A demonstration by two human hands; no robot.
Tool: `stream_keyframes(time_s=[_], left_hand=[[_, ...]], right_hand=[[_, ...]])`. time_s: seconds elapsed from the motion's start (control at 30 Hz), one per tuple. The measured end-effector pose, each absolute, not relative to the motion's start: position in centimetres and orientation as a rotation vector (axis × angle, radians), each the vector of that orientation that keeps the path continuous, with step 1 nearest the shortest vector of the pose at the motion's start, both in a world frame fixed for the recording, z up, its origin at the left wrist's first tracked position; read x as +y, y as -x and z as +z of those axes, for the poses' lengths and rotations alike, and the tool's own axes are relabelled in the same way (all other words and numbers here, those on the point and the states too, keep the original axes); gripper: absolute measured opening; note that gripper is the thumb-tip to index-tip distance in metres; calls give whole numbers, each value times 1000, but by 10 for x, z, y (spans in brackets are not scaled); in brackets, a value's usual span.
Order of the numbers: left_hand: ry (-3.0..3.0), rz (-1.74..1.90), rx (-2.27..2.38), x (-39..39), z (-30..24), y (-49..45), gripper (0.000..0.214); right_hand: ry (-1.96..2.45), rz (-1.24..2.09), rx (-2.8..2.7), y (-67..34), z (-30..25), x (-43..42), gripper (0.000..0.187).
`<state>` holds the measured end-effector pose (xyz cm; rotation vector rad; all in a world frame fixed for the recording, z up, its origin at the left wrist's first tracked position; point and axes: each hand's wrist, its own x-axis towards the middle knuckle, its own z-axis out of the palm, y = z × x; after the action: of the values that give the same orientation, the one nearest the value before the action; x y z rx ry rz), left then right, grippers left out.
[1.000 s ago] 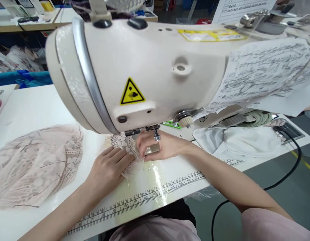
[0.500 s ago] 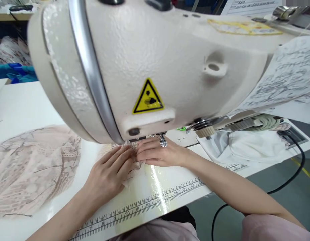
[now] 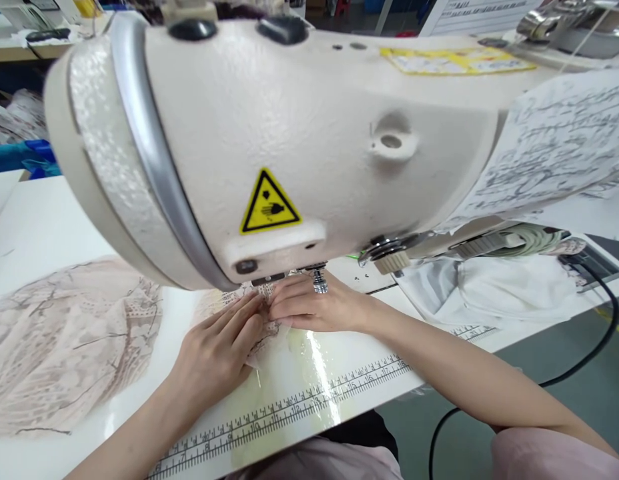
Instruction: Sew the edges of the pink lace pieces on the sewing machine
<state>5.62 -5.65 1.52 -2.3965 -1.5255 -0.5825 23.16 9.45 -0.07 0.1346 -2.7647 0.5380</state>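
A cream sewing machine head [image 3: 269, 133] with a yellow warning sticker fills the upper view. Beneath it lies a small piece of pale pink lace [image 3: 262, 333] on the white table [image 3: 64, 220]. My left hand [image 3: 217, 347] rests flat on the lace, fingers stretched toward the needle area. My right hand [image 3: 314, 307], wearing a ring, lies on the lace just right of it, fingers extended and pressed down. The fingertips of both hands meet under the machine head, which hides the needle and presser foot.
A stack of pink lace pieces [image 3: 64, 347] lies at the left. A printed ruler strip [image 3: 299, 410] runs along the table's front edge. White cloth [image 3: 489, 287] and a patterned sheet [image 3: 554, 153] lie at the right, and a black cable [image 3: 579, 373] hangs off the edge.
The camera moved closer to the machine, then drew back a little. My right hand flattened onto the lace, covering the metal plate seen earlier. My left hand slid slightly forward.
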Motion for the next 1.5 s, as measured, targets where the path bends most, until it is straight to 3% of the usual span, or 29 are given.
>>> stream_keyframes(time_s=[0.63,0.83,1.2,1.5], left_hand=[[2375,-625,-1560,-51,9,-54,27],[2382,-626,-1573,-50,9,-52,30],[2381,-584,-1578,-54,11,-45,24],[2319,-560,-1629,-53,11,-42,17]], right_hand=[[118,755,-2621,-233,-8,98,20],[237,639,-2681,-234,-9,95,20],[2,348,-2722,-226,-10,82,22],[48,302,-2629,-218,-12,75,23]])
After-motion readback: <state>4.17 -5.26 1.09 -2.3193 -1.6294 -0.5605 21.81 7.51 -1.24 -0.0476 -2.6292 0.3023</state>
